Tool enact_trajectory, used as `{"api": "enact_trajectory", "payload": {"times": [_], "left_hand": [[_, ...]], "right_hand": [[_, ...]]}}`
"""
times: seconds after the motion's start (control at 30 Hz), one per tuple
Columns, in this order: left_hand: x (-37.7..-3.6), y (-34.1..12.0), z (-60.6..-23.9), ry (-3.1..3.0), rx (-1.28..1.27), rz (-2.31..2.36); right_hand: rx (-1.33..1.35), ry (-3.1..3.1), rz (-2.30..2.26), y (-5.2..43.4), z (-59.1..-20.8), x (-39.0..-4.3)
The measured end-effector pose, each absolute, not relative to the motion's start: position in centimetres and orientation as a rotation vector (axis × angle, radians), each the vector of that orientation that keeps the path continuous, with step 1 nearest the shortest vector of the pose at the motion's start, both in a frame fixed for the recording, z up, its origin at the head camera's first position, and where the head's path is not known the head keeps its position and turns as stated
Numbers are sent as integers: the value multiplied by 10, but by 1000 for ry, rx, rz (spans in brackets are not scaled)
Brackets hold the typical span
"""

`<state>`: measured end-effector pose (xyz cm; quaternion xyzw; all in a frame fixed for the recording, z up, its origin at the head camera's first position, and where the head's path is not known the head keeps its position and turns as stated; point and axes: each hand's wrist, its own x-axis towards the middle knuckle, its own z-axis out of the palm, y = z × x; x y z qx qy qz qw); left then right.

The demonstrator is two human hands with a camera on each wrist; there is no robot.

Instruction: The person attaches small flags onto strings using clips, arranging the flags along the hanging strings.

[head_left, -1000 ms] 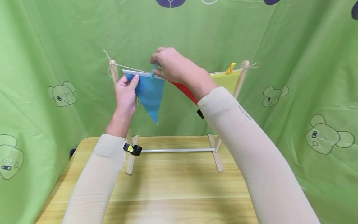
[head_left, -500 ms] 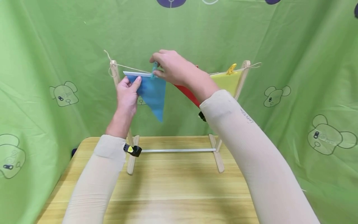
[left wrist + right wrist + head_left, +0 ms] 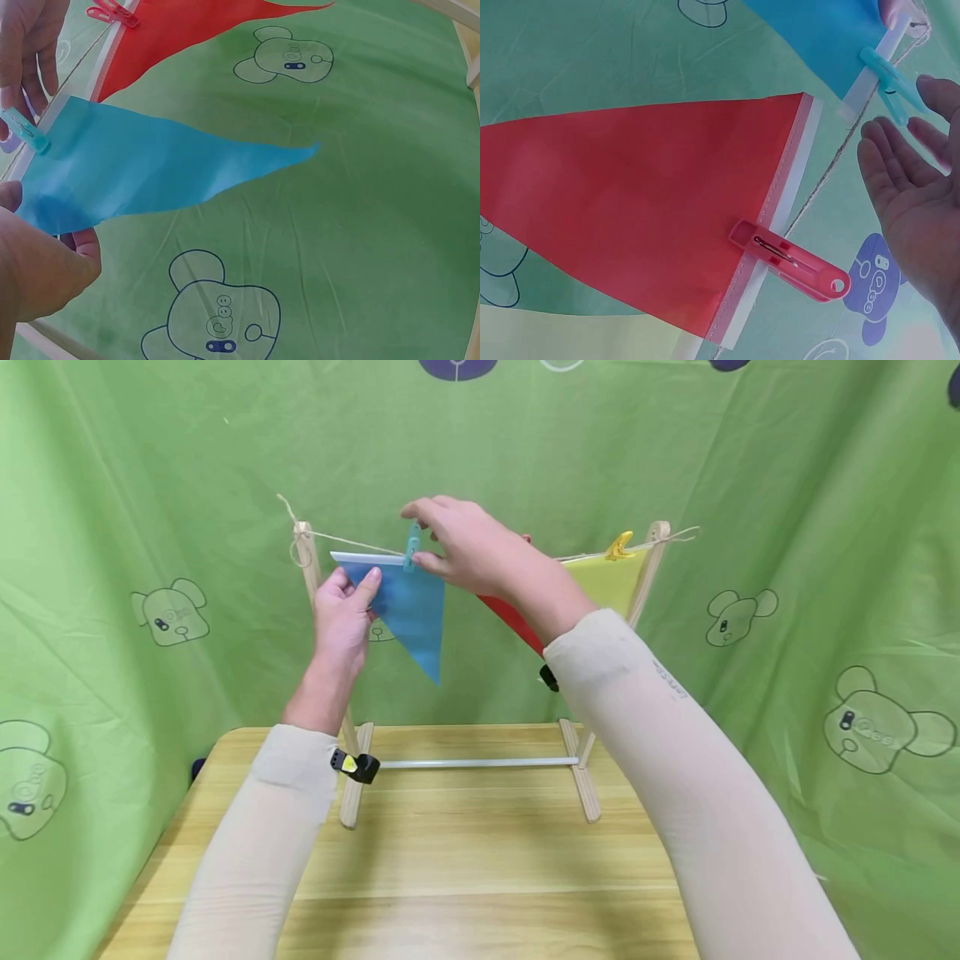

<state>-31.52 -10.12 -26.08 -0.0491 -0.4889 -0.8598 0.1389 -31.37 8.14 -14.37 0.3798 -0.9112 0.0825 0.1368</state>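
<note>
My left hand [image 3: 341, 610] pinches the left upper part of a blue pennant [image 3: 408, 610], thumb in front and fingers behind. A light-blue clothespin [image 3: 412, 547] sits on the pennant's white top edge at the string [image 3: 832, 165]. Around the clothespin's handle end, my right hand [image 3: 480, 543] has its thumb and fingers spread apart; in the right wrist view the fingers [image 3: 889, 154] are fairly straight beside the handles. A red pennant [image 3: 645, 202] hangs alongside, held by a red clothespin [image 3: 787, 259]; my right arm hides much of it in the head view.
Two wooden posts [image 3: 648, 568] carry the string, joined low down by a white rod [image 3: 480, 763]. A yellow pennant [image 3: 611, 581] with a yellow clothespin [image 3: 620, 546] hangs at the right. The stand is on a wooden table [image 3: 480, 877] before a green curtain [image 3: 480, 452].
My right thumb and fingers have spread away from the light-blue clothespin, which stays on the blue pennant. The pennant's tip has swung right. My left hand keeps its hold.
</note>
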Motion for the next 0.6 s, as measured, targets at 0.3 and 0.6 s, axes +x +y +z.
{"api": "enact_trajectory", "payload": {"times": [0.3,0.6], "left_hand": [[-308,-103,-264,-1455,-157,-2446],[-296,-106,-270,-1564,-102,-2331]], "right_hand": [[1083,-2594,324,92,-151,-302],[1096,-2462,483,111,-172,-287]]}}
